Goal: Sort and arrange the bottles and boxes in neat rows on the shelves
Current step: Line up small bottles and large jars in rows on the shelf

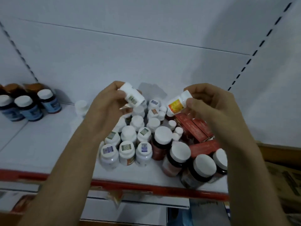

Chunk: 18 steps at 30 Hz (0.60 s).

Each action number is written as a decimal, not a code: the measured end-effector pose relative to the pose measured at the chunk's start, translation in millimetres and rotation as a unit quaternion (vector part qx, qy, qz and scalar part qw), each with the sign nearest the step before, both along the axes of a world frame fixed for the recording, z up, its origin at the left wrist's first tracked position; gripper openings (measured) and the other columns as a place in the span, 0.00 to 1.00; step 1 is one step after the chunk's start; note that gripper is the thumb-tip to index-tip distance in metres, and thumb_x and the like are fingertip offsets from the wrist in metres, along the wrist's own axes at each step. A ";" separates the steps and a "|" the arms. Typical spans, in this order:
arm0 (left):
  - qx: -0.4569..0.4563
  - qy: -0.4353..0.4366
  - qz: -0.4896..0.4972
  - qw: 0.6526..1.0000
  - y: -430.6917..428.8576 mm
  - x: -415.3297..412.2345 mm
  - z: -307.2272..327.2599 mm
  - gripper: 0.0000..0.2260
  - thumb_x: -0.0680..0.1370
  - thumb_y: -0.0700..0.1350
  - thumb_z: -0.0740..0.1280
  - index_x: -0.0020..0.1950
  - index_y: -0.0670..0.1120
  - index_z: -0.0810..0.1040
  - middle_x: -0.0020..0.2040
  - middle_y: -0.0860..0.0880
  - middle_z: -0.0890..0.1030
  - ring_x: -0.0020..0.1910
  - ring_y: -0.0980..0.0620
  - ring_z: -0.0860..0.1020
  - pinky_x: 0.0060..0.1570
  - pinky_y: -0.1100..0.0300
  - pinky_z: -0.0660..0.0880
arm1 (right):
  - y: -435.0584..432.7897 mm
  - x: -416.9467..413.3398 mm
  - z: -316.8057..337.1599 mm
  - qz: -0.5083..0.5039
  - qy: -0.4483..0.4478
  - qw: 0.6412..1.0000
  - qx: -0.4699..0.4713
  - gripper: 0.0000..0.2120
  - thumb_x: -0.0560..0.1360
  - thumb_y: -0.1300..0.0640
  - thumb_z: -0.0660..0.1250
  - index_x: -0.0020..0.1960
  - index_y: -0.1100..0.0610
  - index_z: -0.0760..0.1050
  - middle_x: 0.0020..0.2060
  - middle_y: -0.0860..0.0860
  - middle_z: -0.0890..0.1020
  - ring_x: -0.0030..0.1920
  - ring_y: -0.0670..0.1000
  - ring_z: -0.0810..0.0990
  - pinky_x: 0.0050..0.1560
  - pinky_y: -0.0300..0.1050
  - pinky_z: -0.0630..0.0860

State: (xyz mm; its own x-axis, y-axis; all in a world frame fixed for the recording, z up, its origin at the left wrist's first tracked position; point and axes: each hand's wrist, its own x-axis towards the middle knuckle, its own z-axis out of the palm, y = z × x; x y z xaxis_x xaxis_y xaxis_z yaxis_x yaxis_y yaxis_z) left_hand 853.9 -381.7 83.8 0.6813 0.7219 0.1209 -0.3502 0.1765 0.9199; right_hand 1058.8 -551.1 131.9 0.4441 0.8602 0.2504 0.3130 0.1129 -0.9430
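A cluster of bottles [128,136] stands at the centre of the shelf [48,144], with boxes [193,128] just to its right and jars [205,165] at the front right edge. A separate group of bottles [27,105] stands at the far left rear, with a single bottle [81,106] between the two. Above the cluster, the left hand [105,108] holds one bottle [133,95] and the right hand [208,103] holds a further bottle [177,105].

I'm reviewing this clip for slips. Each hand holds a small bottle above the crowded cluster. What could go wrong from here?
1. The left hand holds a white bottle and the right hand a yellow-labelled bottle, both tilted above the packed cluster; a drop could topple several.
2. The large dark bottle stands at the shelf's red edge beside the right forearm; a nudge might push it off.
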 end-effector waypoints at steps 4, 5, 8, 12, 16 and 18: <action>-0.131 -0.097 0.013 0.987 -1.0 -80.9 -12.9 0.25 0.63 0.48 0.80 0.57 0.44 0.78 0.54 0.43 0.84 0.53 0.45 0.81 0.44 0.57 0.78 | 48.2 -94.3 -24.1 -0.023 0.066 0.997 0.039 0.12 0.76 0.58 0.67 0.59 0.56 0.80 0.44 0.49 0.84 0.39 0.50 0.83 0.39 0.43 0.79; -0.152 -0.102 0.031 0.983 0.3 -105.8 -15.8 0.25 0.63 0.49 0.80 0.58 0.44 0.80 0.54 0.43 0.84 0.52 0.46 0.82 0.43 0.57 0.79 | 62.1 -121.3 -32.7 -0.024 0.080 0.995 0.048 0.13 0.76 0.56 0.66 0.60 0.54 0.79 0.46 0.50 0.84 0.38 0.51 0.82 0.38 0.43 0.78; -0.210 -0.102 0.086 0.969 3.3 -191.7 -21.7 0.17 0.75 0.49 0.68 0.60 0.43 0.81 0.51 0.43 0.84 0.46 0.46 0.82 0.40 0.57 0.78 | 102.5 -209.9 -58.5 -0.022 0.143 0.987 0.075 0.12 0.78 0.56 0.65 0.60 0.53 0.80 0.50 0.58 0.81 0.37 0.50 0.80 0.37 0.44 0.77; -0.282 -0.125 0.158 0.938 15.6 -326.9 -37.5 0.16 0.81 0.47 0.57 0.60 0.42 0.79 0.45 0.43 0.79 0.35 0.49 0.74 0.32 0.60 0.70 | 151.7 -343.6 -84.9 0.003 0.262 0.964 0.047 0.10 0.83 0.60 0.63 0.58 0.53 0.81 0.43 0.53 0.80 0.39 0.51 0.76 0.36 0.45 0.75; -0.279 -0.151 0.218 0.923 27.6 -468.7 -37.3 0.17 0.72 0.48 0.70 0.56 0.42 0.75 0.45 0.43 0.75 0.35 0.50 0.70 0.33 0.60 0.66 | 205.9 -485.7 -92.1 0.104 0.312 0.944 -0.016 0.11 0.83 0.60 0.62 0.55 0.51 0.83 0.44 0.52 0.81 0.39 0.53 0.75 0.36 0.45 0.73; -0.263 -0.151 0.285 0.909 33.0 -532.5 -33.1 0.16 0.72 0.47 0.71 0.56 0.42 0.73 0.44 0.44 0.74 0.34 0.51 0.70 0.33 0.60 0.66 | 234.3 -552.5 -90.9 0.166 0.309 0.936 -0.039 0.11 0.84 0.60 0.61 0.56 0.53 0.82 0.42 0.52 0.80 0.37 0.51 0.75 0.35 0.44 0.73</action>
State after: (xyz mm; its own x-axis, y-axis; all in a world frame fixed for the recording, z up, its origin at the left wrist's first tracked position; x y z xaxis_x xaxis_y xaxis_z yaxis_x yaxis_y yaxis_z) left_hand 321.4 -348.7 50.7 0.1705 0.9596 -0.2239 -0.7448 0.2743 0.6083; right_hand 506.3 -316.8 41.0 0.1886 0.9815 -0.0342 -0.3346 0.0315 -0.9418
